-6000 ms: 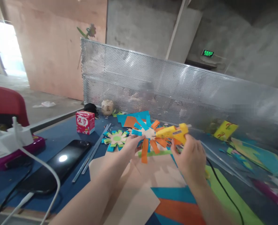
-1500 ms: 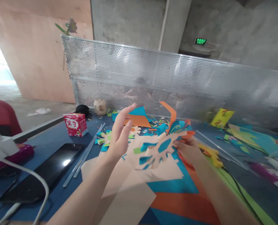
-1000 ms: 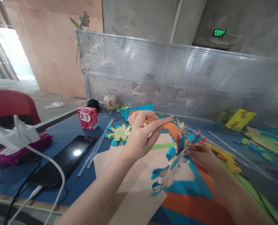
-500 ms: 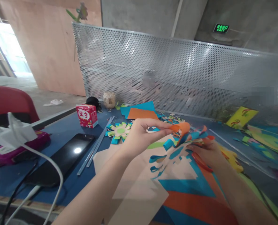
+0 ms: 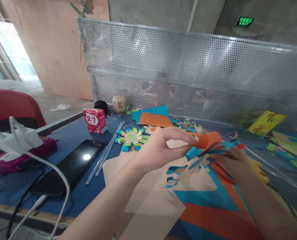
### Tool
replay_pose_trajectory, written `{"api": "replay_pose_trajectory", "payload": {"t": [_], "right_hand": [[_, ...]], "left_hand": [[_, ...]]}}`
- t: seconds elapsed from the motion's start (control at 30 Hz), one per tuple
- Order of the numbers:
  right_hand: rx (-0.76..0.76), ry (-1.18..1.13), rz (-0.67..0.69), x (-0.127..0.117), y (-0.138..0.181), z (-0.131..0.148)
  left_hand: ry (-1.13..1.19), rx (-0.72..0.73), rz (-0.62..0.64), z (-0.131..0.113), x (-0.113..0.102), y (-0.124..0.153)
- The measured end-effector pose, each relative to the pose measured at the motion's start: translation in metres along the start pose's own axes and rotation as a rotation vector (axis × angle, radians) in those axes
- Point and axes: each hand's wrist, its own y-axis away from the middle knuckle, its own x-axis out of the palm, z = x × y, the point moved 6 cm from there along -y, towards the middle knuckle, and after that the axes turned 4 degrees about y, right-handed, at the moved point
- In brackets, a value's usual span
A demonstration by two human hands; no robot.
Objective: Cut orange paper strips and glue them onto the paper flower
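My left hand (image 5: 161, 146) is closed, thumb and forefinger pinching the end of an orange paper strip (image 5: 210, 140) that curls over in a loop. My right hand (image 5: 235, 163) is closed round a paper flower (image 5: 193, 152) with blue, pale and orange looped petals. The flower is tilted, and the right fingers are partly hidden behind it. Below both hands lie pale paper sheets (image 5: 148, 203), with blue and orange paper (image 5: 211, 213) at the right. On the table beyond my left wrist rests another flower (image 5: 131, 136) in blue, green and cream.
A phone (image 5: 70, 166), clear sticks (image 5: 104, 153) and a red box (image 5: 95, 120) are at the left. Blue and orange sheets (image 5: 155, 119) and paper scraps lie behind. A perforated metal screen (image 5: 188, 73) borders the back. A yellow packet (image 5: 267, 122) stands at right.
Both hands and the flower have shifted slightly right in view, as has the whole scene. The orange strip now shows a rounder, wider loop beside the left fingertips.
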Motion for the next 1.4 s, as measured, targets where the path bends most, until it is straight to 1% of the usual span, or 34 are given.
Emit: {"api": "replay_pose_trajectory", "payload": {"t": [0.13, 0.23, 0.53, 0.73, 0.83, 0.93, 1.0, 1.13, 1.3, 1.4], "right_hand": [[0.021, 0.042, -0.019, 0.000, -0.002, 0.004], [-0.009, 0.108, -0.038, -0.002, -0.004, 0.009], [-0.089, 0.250, 0.011, 0.000, -0.004, 0.018], [-0.084, 0.282, 0.026, 0.002, -0.004, 0.027], [-0.107, 0.278, 0.018, 0.003, -0.004, 0.033], [-0.142, 0.313, 0.009, 0.004, -0.004, 0.035], [-0.176, 0.342, 0.007, 0.004, -0.004, 0.036], [-0.230, 0.407, 0.025, 0.008, -0.004, 0.039], [-0.275, 0.479, 0.081, 0.013, 0.000, 0.044], [-0.313, 0.523, 0.076, 0.014, 0.002, 0.046]], "left_hand": [[-0.073, 0.038, -0.010, -0.001, -0.002, 0.000], [-0.095, 0.037, -0.014, 0.003, -0.004, -0.001], [-0.101, -0.011, -0.028, 0.013, -0.008, -0.002], [-0.064, -0.035, 0.005, 0.017, -0.010, -0.002], [0.021, -0.071, 0.014, 0.021, -0.011, -0.001], [0.099, -0.103, -0.028, 0.024, -0.015, -0.002], [0.078, -0.114, -0.068, 0.025, -0.017, -0.002], [0.014, -0.114, -0.106, 0.023, -0.018, -0.003], [0.034, -0.181, -0.208, 0.022, -0.022, -0.003], [-0.020, -0.200, -0.214, 0.021, -0.022, -0.003]]}}
